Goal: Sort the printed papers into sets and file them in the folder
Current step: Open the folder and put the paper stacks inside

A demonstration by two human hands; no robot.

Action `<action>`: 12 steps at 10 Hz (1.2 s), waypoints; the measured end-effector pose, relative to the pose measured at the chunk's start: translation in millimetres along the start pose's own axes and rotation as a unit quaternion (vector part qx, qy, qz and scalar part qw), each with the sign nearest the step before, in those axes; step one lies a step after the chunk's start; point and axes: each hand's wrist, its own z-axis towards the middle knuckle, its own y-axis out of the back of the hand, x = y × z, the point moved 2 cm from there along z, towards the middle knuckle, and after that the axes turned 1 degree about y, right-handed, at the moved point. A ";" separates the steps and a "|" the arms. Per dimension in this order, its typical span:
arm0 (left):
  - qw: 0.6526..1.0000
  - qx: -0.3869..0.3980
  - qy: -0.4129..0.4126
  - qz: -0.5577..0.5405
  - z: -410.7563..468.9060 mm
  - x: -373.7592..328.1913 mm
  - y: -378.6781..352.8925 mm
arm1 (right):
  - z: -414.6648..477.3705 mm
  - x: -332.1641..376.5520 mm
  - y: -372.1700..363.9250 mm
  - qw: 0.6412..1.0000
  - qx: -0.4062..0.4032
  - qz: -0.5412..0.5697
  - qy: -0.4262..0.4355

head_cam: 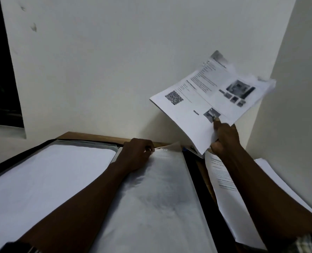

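Dim, flat indoor light, grey and cool in tone. Soft shadow on the wall (133,61) beneath the raised printed papers (211,99). Motion blur along the far edge of those sheets, print too smeared to read. Dull sheen on the clear sleeve (162,189). Murky detail in dark areas. Wide-angle bending of straight edges near the frame borders.

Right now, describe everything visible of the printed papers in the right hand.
The printed papers are a thin white stack of sheets, lifted off the table and tilted before the wall. The top page shows blurred text, a square code patch and grey photos. The right hand pinches the near edge, thumb on top; nothing else touches them.
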 end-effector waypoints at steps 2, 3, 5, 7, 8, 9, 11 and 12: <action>1.000 -0.004 0.000 0.008 2.6 0.2 -2.1 | 15.2 -4.7 -59.4 0.993 0.064 0.012 0.096; 1.000 -0.010 -0.004 0.016 4.7 1.4 -4.6 | 21.2 -20.1 -83.2 0.991 0.086 -0.020 0.098; 0.998 -0.007 -0.034 0.048 11.6 8.6 -8.5 | 35.1 -43.8 -116.4 0.986 0.110 -0.039 0.122; 0.996 -0.004 -0.078 0.040 9.8 2.5 -8.8 | 51.1 -60.1 -127.5 0.979 0.164 -0.056 0.108; 0.997 -0.019 -0.060 0.040 11.5 5.2 -8.2 | 52.8 -70.7 -121.9 0.970 0.202 -0.089 0.104; 0.999 -0.018 -0.042 0.029 12.7 6.1 -8.1 | 58.0 -78.1 -108.4 0.964 0.226 -0.105 0.093; 0.999 -0.037 -0.017 0.027 13.1 5.0 -5.3 | 72.3 -79.9 -88.3 0.971 0.228 -0.044 0.057; 0.999 -0.034 -0.001 0.013 13.5 11.3 -0.9 | 76.4 -83.9 -82.9 0.971 0.229 -0.035 0.052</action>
